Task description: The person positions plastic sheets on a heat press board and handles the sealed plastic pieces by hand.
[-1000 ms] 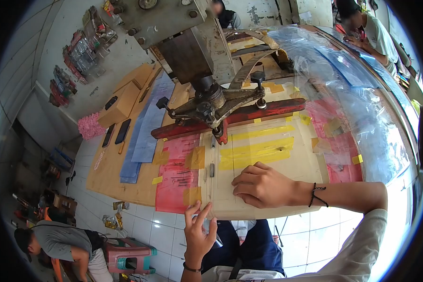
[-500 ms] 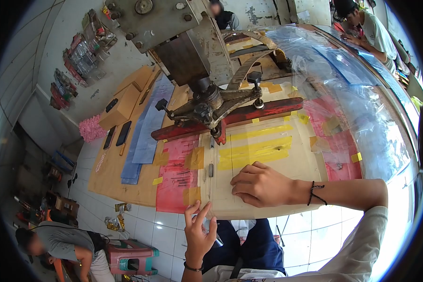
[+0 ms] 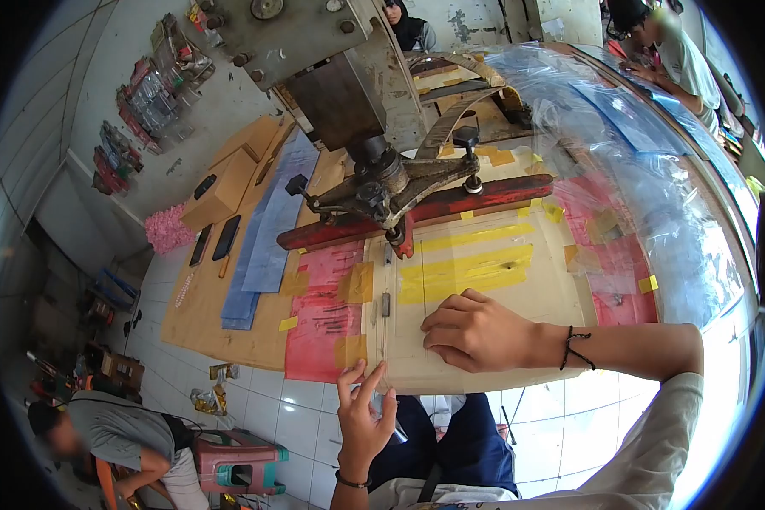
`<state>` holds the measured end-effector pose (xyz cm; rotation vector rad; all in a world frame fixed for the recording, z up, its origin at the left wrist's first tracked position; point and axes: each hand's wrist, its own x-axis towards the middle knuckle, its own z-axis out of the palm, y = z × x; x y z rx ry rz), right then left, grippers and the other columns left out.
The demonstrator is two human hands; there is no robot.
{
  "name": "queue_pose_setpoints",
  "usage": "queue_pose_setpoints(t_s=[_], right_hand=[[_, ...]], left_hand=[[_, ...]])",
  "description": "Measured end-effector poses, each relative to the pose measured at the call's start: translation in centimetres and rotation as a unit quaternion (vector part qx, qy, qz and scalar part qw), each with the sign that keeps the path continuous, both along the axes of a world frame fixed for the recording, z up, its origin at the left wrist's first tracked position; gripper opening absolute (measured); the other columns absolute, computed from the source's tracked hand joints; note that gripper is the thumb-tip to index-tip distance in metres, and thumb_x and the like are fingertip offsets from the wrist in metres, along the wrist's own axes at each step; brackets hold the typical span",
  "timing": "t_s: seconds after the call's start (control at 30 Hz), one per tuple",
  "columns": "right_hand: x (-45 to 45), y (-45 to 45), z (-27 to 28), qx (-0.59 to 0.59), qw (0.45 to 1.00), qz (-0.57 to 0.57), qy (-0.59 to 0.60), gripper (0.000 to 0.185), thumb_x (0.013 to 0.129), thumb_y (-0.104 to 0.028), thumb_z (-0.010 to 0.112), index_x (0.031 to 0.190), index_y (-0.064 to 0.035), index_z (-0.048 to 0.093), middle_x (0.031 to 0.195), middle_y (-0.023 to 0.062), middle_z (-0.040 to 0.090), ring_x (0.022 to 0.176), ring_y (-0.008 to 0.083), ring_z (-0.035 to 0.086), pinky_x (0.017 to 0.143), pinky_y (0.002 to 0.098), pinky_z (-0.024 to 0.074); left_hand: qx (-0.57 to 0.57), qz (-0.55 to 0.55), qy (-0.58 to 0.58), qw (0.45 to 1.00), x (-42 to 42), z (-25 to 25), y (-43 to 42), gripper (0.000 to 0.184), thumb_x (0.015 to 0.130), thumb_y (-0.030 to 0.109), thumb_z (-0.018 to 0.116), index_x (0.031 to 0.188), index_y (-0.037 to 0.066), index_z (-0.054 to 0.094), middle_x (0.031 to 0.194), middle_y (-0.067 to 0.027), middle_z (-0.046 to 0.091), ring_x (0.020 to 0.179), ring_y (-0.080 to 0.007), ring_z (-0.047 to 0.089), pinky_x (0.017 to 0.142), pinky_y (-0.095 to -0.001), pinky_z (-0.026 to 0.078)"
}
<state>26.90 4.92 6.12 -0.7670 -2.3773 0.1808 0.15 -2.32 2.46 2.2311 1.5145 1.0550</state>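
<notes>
- Two bare hands at the near part of a pale sheet [image 3: 552,297]; the sheet lies on the worktable under a press, between a left red panel [image 3: 325,340] and a right red panel [image 3: 616,302].
- Left hand [image 3: 365,421]: fingers spread, thumb apart; two fingertips at the sheet's near edge by the corner of the left red panel. Nothing seen pinched; firm contact cannot be told.
- Right hand [image 3: 480,333]: fingers bent, close together, laid on the sheet below the yellow tape [image 3: 467,276]. Cannot tell whether anything is gripped under the palm.
- Small dark metal piece [image 3: 386,304] on the sheet, above the left fingertips.
- Red bar [image 3: 506,194] of the press crosses the sheet's far part, blocking the view behind it; its black-knobbed bracket [image 3: 412,183] is above.
- Left side of table: blue strips [image 3: 263,246], two dark phone-like items beside them. Right side: crumpled clear film [image 3: 697,246].
- Container: cardboard box [image 3: 221,191], far left, a dark item on its outside; interior hidden.
</notes>
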Motion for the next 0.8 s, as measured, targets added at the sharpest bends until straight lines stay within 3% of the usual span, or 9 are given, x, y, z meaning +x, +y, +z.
queue_pose_setpoints(t_s=[0.17, 0.37, 0.8], right_hand=[[-0.06, -0.12, 0.17, -0.002, 1.000, 0.001, 0.005, 0.012, 0.087, -0.018, 0.069, 0.097, -0.0103, 0.070, 0.108, 0.0040, 0.069, 0.104, 0.0254, 0.063, 0.094, 0.0389, 0.0494], [-0.07, -0.08, 0.40, -0.002, 1.000, -0.003, -0.003, 0.012, 0.088, -0.018, 0.069, 0.096, -0.0101, 0.070, 0.108, 0.0042, 0.069, 0.104, 0.0250, 0.063, 0.095, 0.0383, 0.0496], [-0.14, 0.10, 0.26, 0.005, 1.000, -0.004, -0.009, 0.014, 0.085, -0.018, 0.070, 0.095, -0.0093, 0.072, 0.109, 0.0026, 0.068, 0.105, 0.0236, 0.063, 0.095, 0.0374, 0.0495]], left_hand=[[-0.038, 0.011, -0.012, 0.999, 0.12, 0.34, -0.24, 0.046, 0.087, 0.006, 0.073, 0.132, 0.006, 0.066, 0.132, -0.0175, 0.048, 0.103, -0.0272, 0.065, 0.070, -0.0327, 0.056], [0.021, -0.009, -0.004, 1.000, -0.06, -0.30, 0.19, 0.047, 0.087, 0.006, 0.073, 0.133, 0.007, 0.066, 0.133, -0.0164, 0.047, 0.099, -0.0247, 0.065, 0.065, -0.0302, 0.054], [0.004, 0.001, -0.017, 1.000, -0.05, -0.41, 0.07, 0.047, 0.086, 0.006, 0.073, 0.133, 0.009, 0.066, 0.133, -0.0151, 0.048, 0.090, -0.0200, 0.067, 0.055, -0.0249, 0.048]])
